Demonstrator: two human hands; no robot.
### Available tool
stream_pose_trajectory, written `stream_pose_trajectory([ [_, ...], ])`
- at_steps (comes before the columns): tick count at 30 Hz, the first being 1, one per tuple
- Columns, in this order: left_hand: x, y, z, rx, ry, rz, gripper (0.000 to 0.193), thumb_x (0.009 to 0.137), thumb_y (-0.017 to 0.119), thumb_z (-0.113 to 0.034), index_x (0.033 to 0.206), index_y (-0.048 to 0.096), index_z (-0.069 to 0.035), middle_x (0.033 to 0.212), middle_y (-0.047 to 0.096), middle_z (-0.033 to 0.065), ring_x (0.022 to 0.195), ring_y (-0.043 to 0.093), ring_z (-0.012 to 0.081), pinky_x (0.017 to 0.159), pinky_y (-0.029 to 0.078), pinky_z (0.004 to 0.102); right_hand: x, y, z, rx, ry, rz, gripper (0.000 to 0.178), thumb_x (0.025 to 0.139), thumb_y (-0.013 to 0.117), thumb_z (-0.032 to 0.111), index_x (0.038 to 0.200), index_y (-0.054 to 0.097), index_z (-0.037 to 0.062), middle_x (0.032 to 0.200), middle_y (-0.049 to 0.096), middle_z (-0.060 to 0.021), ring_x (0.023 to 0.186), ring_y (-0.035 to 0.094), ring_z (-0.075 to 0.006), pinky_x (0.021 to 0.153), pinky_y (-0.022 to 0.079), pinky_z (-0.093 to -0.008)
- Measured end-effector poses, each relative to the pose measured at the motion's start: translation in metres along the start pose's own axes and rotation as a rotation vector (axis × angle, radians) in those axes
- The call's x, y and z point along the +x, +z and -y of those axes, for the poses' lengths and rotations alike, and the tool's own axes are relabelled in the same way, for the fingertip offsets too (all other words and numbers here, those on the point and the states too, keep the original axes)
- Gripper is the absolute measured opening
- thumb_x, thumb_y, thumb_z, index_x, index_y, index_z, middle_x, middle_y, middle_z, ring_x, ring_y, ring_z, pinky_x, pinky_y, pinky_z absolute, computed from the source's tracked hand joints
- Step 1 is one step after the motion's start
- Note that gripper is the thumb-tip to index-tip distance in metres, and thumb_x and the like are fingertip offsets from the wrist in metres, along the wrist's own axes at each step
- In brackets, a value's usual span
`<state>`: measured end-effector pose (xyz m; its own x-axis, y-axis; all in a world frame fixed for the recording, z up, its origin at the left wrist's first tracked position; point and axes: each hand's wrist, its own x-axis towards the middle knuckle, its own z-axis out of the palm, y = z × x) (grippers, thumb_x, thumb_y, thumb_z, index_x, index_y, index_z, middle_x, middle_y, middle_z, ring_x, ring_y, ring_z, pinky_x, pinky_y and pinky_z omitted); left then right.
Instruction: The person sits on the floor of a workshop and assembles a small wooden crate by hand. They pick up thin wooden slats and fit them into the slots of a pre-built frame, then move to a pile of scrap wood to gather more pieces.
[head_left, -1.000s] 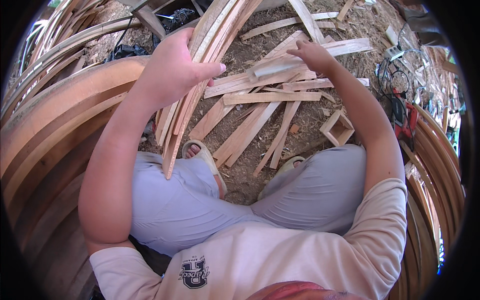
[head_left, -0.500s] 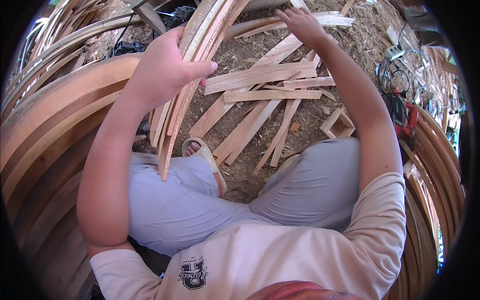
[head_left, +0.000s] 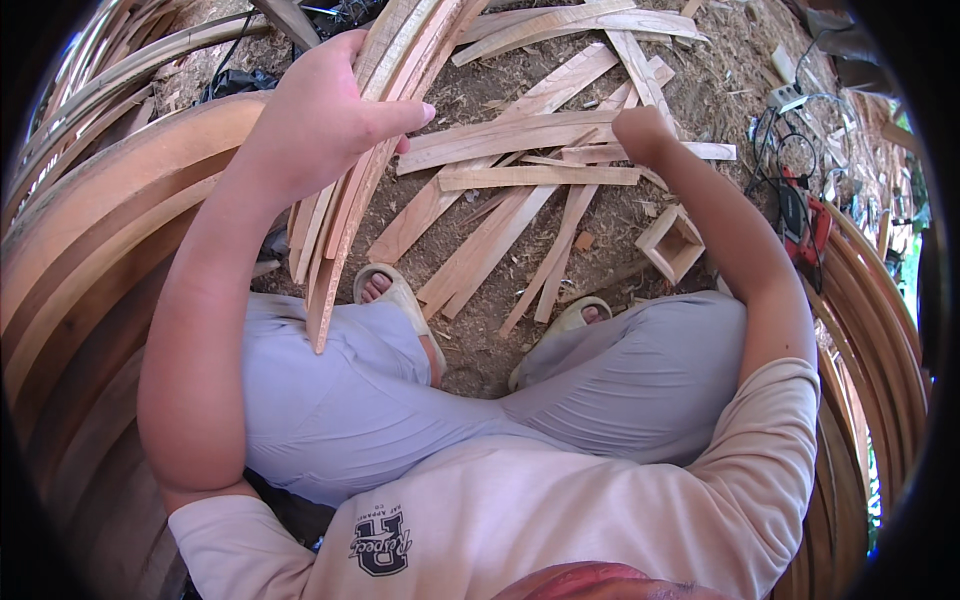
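Observation:
My left hand [head_left: 330,115] is wrapped round a bundle of long, thin wooden strips [head_left: 400,70]. The bundle slants from the top of the view down to my left knee, its lower ends uneven. My thumb lies across its right side. Over a loose pile on the ground is my right hand [head_left: 643,135], curled into a fist with its fingertips hidden. It is at a short pale strip [head_left: 710,151] and the lower end of a steep wooden slat [head_left: 640,70]; what it grips does not show. More slats [head_left: 510,140] lie crossed between my hands and my feet.
Curved wooden pieces [head_left: 120,190] are stacked at my left, with more [head_left: 870,330] at my right. A small open wooden box [head_left: 671,245] sits by my right knee. Beyond it are a red power tool [head_left: 803,225], cables and a power strip [head_left: 787,98]. Shavings litter the ground.
My right hand has come down and nearer from the far strips, and its fingers have gone from spread to curled. My left hand still holds the bundle. My right knee has shifted outward.

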<state>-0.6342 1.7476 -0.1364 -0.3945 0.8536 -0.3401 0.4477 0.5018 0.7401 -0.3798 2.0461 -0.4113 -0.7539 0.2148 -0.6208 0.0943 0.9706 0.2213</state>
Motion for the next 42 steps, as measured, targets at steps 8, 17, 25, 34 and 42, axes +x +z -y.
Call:
stream_pose_trajectory([
  [8, -0.001, 0.008, -0.015, -0.008, -0.001, -0.009, 0.06, 0.084, 0.081, -0.027, 0.128, 0.058, 0.006, 0.088, 0.072, 0.0093, 0.078, 0.071, 0.0144, 0.078, 0.057, 0.0299, -0.005, -0.03, -0.007, 0.014, 0.021, -0.099, 0.01, 0.085, 0.069, 0.006, 0.09, 0.078, 0.0064, 0.093, 0.077, -0.0114, 0.087, 0.077, -0.0297, 0.07, 0.062, -0.0396],
  [17, 0.0, 0.004, -0.004, 0.044, -0.002, -0.002, 0.06, 0.084, 0.08, -0.028, 0.129, 0.057, 0.006, 0.088, 0.072, 0.0097, 0.078, 0.072, 0.0151, 0.079, 0.057, 0.0305, 0.041, -0.108, 0.032, -0.144, 0.077, -0.925, 0.015, 0.091, 0.067, 0.011, 0.105, 0.069, 0.0056, 0.099, 0.071, -0.0076, 0.1, 0.073, -0.0227, 0.079, 0.063, -0.0362],
  [25, -0.002, 0.0, 0.003, -0.013, 0.004, -0.015, 0.054, 0.084, 0.08, -0.025, 0.122, 0.06, 0.008, 0.091, 0.074, 0.0129, 0.077, 0.073, 0.0166, 0.077, 0.058, 0.0314, -0.003, -0.03, 0.085, 0.189, -0.27, 0.03, 0.035, 0.071, 0.091, 0.028, 0.095, 0.079, 0.007, 0.094, 0.076, -0.0119, 0.092, 0.076, -0.0319, 0.077, 0.061, -0.0438],
  [34, -0.001, 0.009, -0.008, -0.046, 0.029, -0.006, 0.062, 0.085, 0.081, -0.026, 0.129, 0.055, 0.009, 0.093, 0.072, 0.0108, 0.078, 0.071, 0.0143, 0.077, 0.058, 0.0298, 0.009, -0.068, 0.049, 0.169, -0.189, -0.255, 0.011, 0.077, 0.079, 0.011, 0.084, 0.076, 0.0043, 0.09, 0.075, -0.0156, 0.089, 0.074, -0.0349, 0.077, 0.06, -0.0441],
  [42, 0.0, 0.005, -0.002, 0.049, -0.023, -0.009, 0.062, 0.084, 0.081, -0.027, 0.128, 0.056, 0.008, 0.092, 0.073, 0.0125, 0.078, 0.073, 0.0168, 0.078, 0.057, 0.0305, 0.033, -0.044, 0.06, 0.298, -0.141, -0.396, 0.065, 0.084, 0.082, 0.031, 0.136, 0.053, 0.0043, 0.129, 0.058, -0.0183, 0.127, 0.057, -0.0346, 0.102, 0.053, -0.0459],
])
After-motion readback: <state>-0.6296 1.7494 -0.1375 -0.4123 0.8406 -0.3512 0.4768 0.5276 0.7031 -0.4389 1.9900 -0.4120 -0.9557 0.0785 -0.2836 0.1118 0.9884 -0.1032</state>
